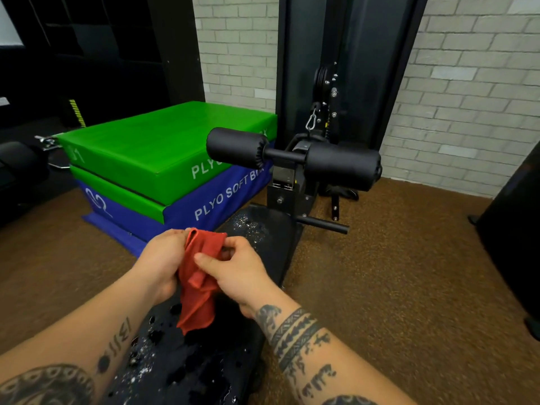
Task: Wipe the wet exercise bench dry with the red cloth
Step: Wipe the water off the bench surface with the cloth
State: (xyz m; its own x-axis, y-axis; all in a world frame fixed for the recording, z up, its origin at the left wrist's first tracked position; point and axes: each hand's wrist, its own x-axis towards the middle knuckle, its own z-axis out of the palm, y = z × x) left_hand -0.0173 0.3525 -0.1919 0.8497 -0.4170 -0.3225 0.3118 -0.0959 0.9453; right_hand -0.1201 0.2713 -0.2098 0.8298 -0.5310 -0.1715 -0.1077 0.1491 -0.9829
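A black padded exercise bench [257,229] runs from the bottom of the view toward the machine ahead, with water droplets glistening on its surface near and far. Above its middle hangs the red cloth [198,293], bunched and drooping. My left hand [159,264] grips the cloth's upper left edge. My right hand [239,270] pinches its upper right part between thumb and fingers. The cloth's lower tip hangs just over the wet pad; whether it touches I cannot tell.
Black foam leg rollers [292,156] and a dark machine column [344,62] stand at the bench's far end. A stack of green and blue plyo soft boxes [152,171] sits to the left. Brown rubber floor [394,273] lies on both sides, a brick wall behind.
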